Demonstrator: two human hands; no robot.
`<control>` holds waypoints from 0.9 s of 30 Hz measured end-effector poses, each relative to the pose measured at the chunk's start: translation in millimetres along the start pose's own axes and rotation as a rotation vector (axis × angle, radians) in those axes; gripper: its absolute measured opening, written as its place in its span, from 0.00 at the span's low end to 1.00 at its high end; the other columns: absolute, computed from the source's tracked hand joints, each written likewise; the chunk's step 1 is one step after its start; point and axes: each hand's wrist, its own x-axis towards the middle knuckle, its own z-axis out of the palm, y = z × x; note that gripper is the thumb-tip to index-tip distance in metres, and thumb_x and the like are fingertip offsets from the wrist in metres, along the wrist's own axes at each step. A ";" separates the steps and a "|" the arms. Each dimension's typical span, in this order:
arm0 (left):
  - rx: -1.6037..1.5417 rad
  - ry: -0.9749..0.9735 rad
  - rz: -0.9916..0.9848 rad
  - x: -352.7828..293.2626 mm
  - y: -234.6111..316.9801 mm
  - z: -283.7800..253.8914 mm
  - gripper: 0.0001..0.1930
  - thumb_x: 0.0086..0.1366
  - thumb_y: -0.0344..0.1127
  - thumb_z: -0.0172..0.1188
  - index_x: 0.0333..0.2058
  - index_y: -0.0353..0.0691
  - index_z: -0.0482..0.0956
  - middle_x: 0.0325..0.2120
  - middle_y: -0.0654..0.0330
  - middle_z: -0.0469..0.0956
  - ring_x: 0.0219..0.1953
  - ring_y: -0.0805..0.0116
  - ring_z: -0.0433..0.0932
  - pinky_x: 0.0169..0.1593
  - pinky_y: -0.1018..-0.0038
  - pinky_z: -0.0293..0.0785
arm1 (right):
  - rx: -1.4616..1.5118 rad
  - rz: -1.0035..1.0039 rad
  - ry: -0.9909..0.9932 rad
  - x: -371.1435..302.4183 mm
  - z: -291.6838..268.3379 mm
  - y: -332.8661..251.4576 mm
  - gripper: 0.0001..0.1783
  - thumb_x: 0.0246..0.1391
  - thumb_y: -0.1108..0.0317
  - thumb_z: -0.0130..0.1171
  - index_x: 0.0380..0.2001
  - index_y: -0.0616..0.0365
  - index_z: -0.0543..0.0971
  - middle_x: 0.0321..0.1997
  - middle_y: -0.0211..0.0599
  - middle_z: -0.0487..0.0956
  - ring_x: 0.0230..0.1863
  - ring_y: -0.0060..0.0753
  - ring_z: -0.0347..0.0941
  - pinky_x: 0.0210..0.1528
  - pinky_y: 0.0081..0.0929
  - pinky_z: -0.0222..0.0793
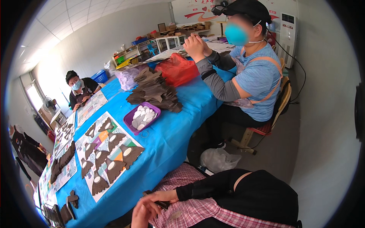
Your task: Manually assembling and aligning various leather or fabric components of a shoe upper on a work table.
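Over my lap, my right hand [164, 195] is closed on a dark brown piece of fabric [164, 204], which it partly covers. My left hand [142, 212] meets it at the lower edge with fingers curled; what lies between those fingers is hidden. A pink checked apron [194, 208] lies under both hands. On the blue-covered table [167, 140] beyond, several brown fan-shaped pieces [115, 169] with white ovals lie on a printed sheet [102, 190]. A purple tray [129, 131] holds white oval pieces [143, 116].
A tall stack of brown pieces [154, 89] stands behind the tray, beside a red plastic bag [176, 70]. A co-worker [253, 72] sits to the right with raised hands; another person [84, 91] works at the far left. A clear plastic bag [218, 159] lies on the floor.
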 end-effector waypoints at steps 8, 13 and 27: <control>-0.014 -0.144 -0.229 -32.1 -57.4 -9.8 0.20 0.70 0.49 0.42 0.41 0.38 0.74 0.19 0.67 0.68 0.17 0.82 0.60 0.21 0.86 0.50 | -0.005 0.105 -0.085 1.6 10.9 -9.2 0.13 0.52 0.61 0.54 0.20 0.57 0.72 0.19 0.27 0.71 0.19 0.20 0.67 0.23 0.17 0.64; -0.001 -0.159 -0.254 -27.2 -58.3 -13.3 0.19 0.70 0.47 0.42 0.40 0.38 0.74 0.19 0.68 0.68 0.17 0.83 0.59 0.21 0.86 0.50 | 0.027 0.093 -0.089 7.8 2.5 -4.0 0.13 0.53 0.61 0.53 0.20 0.57 0.72 0.18 0.27 0.71 0.19 0.19 0.67 0.24 0.18 0.64; 0.024 -0.163 -0.321 -19.4 -52.1 -8.2 0.14 0.70 0.41 0.42 0.39 0.39 0.75 0.19 0.71 0.66 0.19 0.84 0.57 0.23 0.86 0.51 | -0.012 0.084 -0.101 5.3 -0.1 -5.1 0.13 0.53 0.60 0.53 0.22 0.56 0.72 0.20 0.25 0.71 0.21 0.17 0.66 0.23 0.16 0.64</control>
